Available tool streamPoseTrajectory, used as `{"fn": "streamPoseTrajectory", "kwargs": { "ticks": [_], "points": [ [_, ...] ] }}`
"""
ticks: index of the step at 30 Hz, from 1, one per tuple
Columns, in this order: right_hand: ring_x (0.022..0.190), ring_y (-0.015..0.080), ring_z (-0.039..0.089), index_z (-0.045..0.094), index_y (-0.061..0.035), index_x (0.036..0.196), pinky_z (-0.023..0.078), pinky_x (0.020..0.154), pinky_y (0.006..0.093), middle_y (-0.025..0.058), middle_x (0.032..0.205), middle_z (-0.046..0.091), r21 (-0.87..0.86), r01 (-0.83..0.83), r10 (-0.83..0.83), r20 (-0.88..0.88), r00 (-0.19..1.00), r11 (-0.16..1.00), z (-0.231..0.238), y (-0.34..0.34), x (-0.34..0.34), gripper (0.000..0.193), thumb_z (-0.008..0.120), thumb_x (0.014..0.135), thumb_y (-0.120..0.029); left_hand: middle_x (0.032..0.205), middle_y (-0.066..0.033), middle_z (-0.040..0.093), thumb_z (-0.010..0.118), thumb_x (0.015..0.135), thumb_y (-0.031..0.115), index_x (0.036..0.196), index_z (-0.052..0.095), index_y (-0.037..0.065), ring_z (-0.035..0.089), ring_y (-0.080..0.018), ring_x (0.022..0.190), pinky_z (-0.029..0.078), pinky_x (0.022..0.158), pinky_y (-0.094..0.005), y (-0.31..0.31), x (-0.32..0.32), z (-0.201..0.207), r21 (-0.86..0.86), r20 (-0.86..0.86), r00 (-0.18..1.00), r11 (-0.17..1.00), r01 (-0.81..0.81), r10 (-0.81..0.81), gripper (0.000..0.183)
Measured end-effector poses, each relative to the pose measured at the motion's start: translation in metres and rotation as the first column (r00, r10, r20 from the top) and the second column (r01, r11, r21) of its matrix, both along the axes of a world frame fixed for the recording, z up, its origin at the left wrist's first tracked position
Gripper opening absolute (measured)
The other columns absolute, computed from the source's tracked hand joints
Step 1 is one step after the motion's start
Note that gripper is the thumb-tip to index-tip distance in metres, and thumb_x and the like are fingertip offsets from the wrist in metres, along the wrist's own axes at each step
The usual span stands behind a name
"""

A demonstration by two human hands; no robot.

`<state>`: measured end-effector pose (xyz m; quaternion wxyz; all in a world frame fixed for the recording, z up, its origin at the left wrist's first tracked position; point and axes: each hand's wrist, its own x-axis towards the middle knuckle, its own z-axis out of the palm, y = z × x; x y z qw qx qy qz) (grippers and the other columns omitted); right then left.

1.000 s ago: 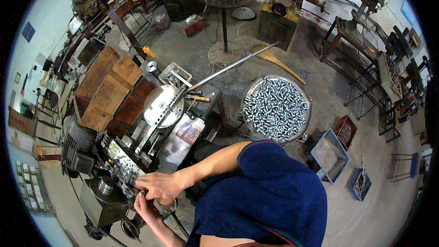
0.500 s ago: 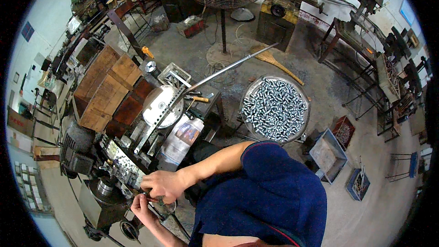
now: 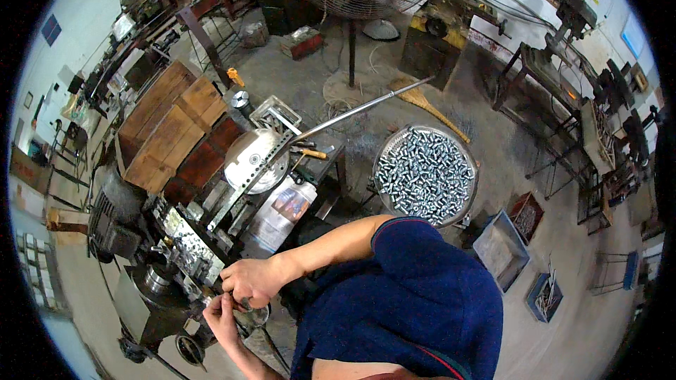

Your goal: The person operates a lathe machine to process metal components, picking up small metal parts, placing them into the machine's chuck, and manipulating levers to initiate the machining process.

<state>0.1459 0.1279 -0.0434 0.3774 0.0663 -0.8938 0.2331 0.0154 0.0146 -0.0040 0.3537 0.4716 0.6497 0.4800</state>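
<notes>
Beside the bench machine, my right hand is closed with its fingers curled downward. My left hand meets it from below, thumb and fingertips pinched together close to the right fingers. Whatever small piece lies between them is too small and covered to make out. Just left of both hands are the machine's metal fixture and a round steel spindle part. A handwheel sits below the spindle.
A large round pan full of small shiny metal cylinders stands to the right. A long metal bar slants outward over the bench. Wooden boards, a motor, a printed jug, a fan and bins surround the place.
The view has shifted slightly. My hands stay together by the machine; my left fingertips have risen a little nearer to the right fingers.
</notes>
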Motion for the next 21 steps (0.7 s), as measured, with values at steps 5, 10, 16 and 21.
{"fn": "streamPoseTrajectory", "kwargs": {
  "ticks": [5, 10, 16, 21],
  "points": [
    [0.072, 0.0274, 0.049, 0.053, -0.0055, 0.052, 0.043, 0.061, 0.0378, 0.0085, 0.073, 0.053, 0.069, -0.099, 0.092, 0.103, 0.990, 0.993, 0.008, 0.000, -0.014, 0.019, 0.060, 0.047, -0.022, 0.070, -0.0060, 0.060, 0.060, 0.083, 0.016, 0.089, 0.060, -0.007, 0.057, -0.0127, 0.064, 0.044, 0.058, -0.0264, -0.026, -0.027, -0.009, -0.071, -0.115, 0.993, 0.997, -0.013, 0.004, 0.024],
    [0.076, 0.0294, 0.051, 0.056, -0.0057, 0.057, 0.045, 0.066, 0.0400, 0.0103, 0.075, 0.053, 0.052, -0.138, 0.130, 0.146, 0.981, 0.989, 0.016, 0.019, -0.023, 0.021, 0.061, 0.050, -0.025, 0.075, -0.0095, 0.062, 0.062, 0.079, 0.017, 0.107, 0.058, -0.003, 0.057, -0.0169, 0.069, 0.045, 0.062, -0.0319, -0.088, -0.070, 0.007, -0.219, -0.344, 0.937, 0.964, -0.150, 0.068, 0.035],
    [0.086, 0.0310, 0.054, 0.066, -0.0040, 0.080, 0.047, 0.076, 0.0394, 0.0130, 0.092, 0.060, 0.180, -0.129, 0.062, 0.338, 0.939, 0.975, 0.061, 0.040, -0.105, 0.029, 0.063, 0.055, -0.020, 0.077, -0.0177, 0.061, 0.061, 0.079, 0.021, 0.110, 0.056, 0.003, 0.060, -0.0334, 0.073, 0.046, 0.064, -0.0395, -0.231, -0.144, 0.006, -0.126, -0.894, 0.367, 0.640, -0.758, 0.259, 0.036],
    [0.086, 0.0262, 0.055, 0.067, -0.0065, 0.066, 0.046, 0.074, 0.0354, 0.0090, 0.080, 0.063, 0.552, 0.006, -0.243, 0.356, 0.902, 0.834, 0.052, 0.062, -0.191, 0.021, 0.062, 0.052, -0.022, 0.069, -0.0159, 0.061, 0.061, 0.079, 0.024, 0.108, 0.057, 0.002, 0.062, -0.0314, 0.068, 0.047, 0.062, -0.0391, -0.302, -0.148, -0.025, -0.206, -0.844, 0.410, 0.498, -0.843, 0.345, 0.036]
  ]
}}
